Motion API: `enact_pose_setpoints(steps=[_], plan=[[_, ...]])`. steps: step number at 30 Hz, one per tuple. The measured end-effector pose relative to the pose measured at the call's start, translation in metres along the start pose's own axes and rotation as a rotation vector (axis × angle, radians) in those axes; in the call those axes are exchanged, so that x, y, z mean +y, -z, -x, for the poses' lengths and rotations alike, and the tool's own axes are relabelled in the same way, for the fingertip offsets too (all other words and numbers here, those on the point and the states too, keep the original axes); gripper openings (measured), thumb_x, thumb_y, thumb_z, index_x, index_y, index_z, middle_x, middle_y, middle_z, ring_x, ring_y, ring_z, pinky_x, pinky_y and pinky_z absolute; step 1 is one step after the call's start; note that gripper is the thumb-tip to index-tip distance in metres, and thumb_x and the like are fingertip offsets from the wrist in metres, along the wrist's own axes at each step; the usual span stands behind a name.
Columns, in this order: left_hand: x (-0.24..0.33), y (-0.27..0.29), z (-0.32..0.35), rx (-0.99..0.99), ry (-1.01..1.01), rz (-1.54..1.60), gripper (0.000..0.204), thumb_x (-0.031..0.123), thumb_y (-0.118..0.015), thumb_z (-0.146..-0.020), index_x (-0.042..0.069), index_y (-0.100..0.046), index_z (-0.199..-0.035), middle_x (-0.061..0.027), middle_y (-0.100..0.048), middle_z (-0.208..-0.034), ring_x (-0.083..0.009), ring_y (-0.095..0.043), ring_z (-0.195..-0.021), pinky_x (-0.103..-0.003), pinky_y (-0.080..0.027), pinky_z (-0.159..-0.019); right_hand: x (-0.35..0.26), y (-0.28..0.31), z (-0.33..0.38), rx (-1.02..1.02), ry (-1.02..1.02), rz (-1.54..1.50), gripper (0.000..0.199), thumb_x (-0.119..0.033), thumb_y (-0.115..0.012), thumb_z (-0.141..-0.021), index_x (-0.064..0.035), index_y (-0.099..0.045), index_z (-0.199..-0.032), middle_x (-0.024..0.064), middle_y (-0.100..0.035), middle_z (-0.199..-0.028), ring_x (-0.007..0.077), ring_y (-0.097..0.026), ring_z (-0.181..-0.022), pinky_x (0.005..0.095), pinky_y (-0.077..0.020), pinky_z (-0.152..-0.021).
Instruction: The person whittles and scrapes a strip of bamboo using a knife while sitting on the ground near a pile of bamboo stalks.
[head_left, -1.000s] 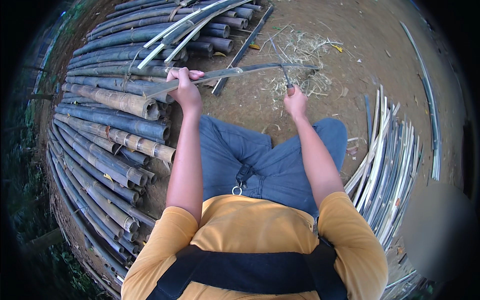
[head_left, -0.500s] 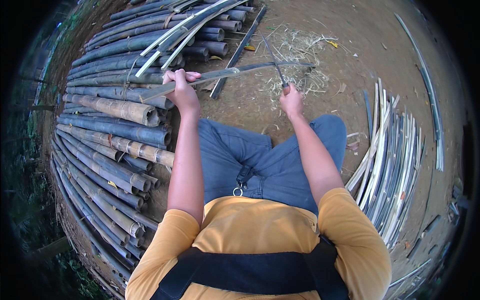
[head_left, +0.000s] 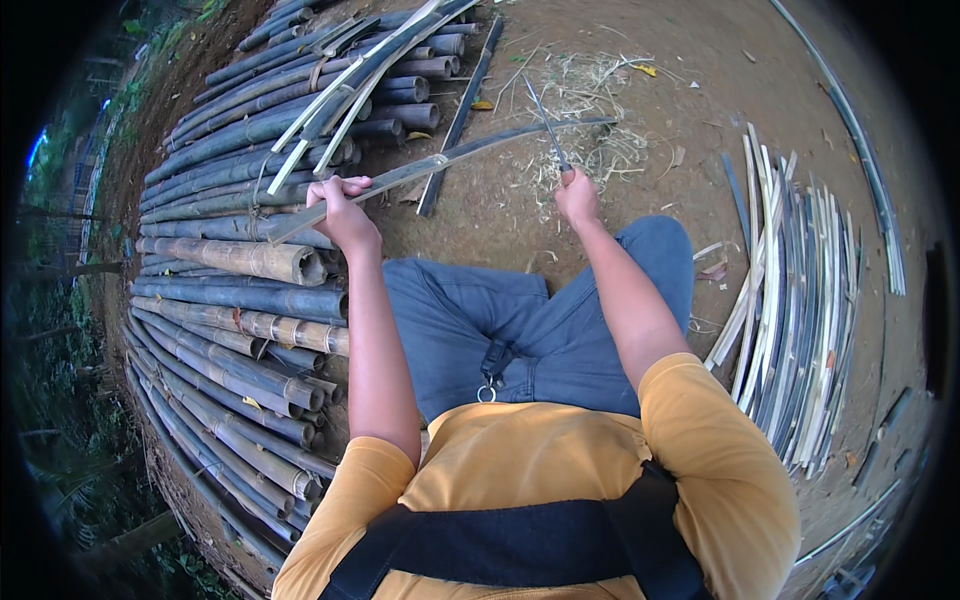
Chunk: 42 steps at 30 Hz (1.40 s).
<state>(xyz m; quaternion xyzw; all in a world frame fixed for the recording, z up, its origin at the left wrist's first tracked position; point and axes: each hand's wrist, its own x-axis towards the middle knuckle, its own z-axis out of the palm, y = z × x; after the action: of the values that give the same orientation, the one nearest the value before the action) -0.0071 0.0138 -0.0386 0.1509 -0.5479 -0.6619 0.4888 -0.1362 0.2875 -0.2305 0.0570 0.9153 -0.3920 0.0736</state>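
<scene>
Our left hand [head_left: 343,208] grips the bamboo strip [head_left: 440,163], which runs toward upper right; our right hand [head_left: 577,195] clasps the knife [head_left: 545,125] against it.

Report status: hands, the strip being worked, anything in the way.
Left hand shut on bamboo strip, held across the front. Right hand shut on knife, blade crossing the strip. Bamboo poles stacked at left, split strips at right; neither in the way.

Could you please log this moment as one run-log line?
left hand: grips bamboo strip | right hand: holds knife on strip | seated, bamboo poles at left
</scene>
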Motion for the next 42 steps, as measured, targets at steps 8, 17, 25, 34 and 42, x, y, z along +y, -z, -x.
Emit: enact_pose_setpoints(steps=[8,17,25,34,42], plan=[[-0.005,0.011,-0.001,0.031,0.026,-0.03,0.025,-0.002,-0.051,-0.086,0.007,-0.039,-0.066,-0.0088,-0.053,-0.06,-0.0233,-0.063,-0.061,-0.038,-0.053,-0.073,0.004,-0.006,-0.004,-0.021,-0.006,0.066,0.024,-0.02,-0.059,-0.089,-0.0088,-0.06,-0.109,0.0219,-0.069,-0.098,0.0411,-0.066,-0.097,0.0522,-0.0514,-0.082],[-0.006,0.015,0.001,0.078,0.08,-0.028,0.026,-0.002,-0.051,-0.088,0.008,-0.039,-0.067,-0.008,-0.052,-0.061,-0.0228,-0.062,-0.062,-0.039,-0.053,-0.074,-0.005,-0.001,0.0,-0.045,0.01,0.082,0.021,-0.023,-0.057,-0.092,-0.0116,-0.061,-0.108,0.0211,-0.07,-0.096,0.0403,-0.067,-0.095,0.0506,-0.0524,-0.082],[-0.021,0.052,0.01,0.169,0.255,-0.066,0.017,0.005,-0.051,-0.089,0.01,-0.042,-0.075,-0.004,-0.054,-0.066,-0.0189,-0.065,-0.069,-0.031,-0.048,-0.069,-0.013,-0.003,0.004,-0.083,0.033,0.177,0.02,-0.024,-0.059,-0.092,-0.0133,-0.06,-0.11,0.0201,-0.07,-0.095,0.0392,-0.068,-0.094,0.0514,-0.0529,-0.082],[-0.019,0.049,0.013,0.124,0.234,-0.046,0.022,0.004,-0.052,-0.089,0.01,-0.04,-0.072,-0.0054,-0.054,-0.067,-0.0217,-0.067,-0.073,-0.033,-0.051,-0.069,0.007,-0.01,-0.012,-0.056,0.034,0.152,0.022,-0.025,-0.052,-0.097,-0.0109,-0.057,-0.113,0.0206,-0.07,-0.093,0.0402,-0.068,-0.092,0.0528,-0.0533,-0.08],[-0.007,0.034,0.01,0.099,0.238,-0.08,0.023,0.006,-0.051,-0.093,0.011,-0.04,-0.073,-0.0034,-0.052,-0.068,-0.0206,-0.066,-0.073,-0.033,-0.051,-0.072,0.002,-0.008,-0.011,-0.01,-0.045,0.176,0.02,-0.027,-0.053,-0.097,-0.0105,-0.057,-0.108,0.0197,-0.07,-0.095,0.0407,-0.067,-0.093,0.0532,-0.052,-0.081]])
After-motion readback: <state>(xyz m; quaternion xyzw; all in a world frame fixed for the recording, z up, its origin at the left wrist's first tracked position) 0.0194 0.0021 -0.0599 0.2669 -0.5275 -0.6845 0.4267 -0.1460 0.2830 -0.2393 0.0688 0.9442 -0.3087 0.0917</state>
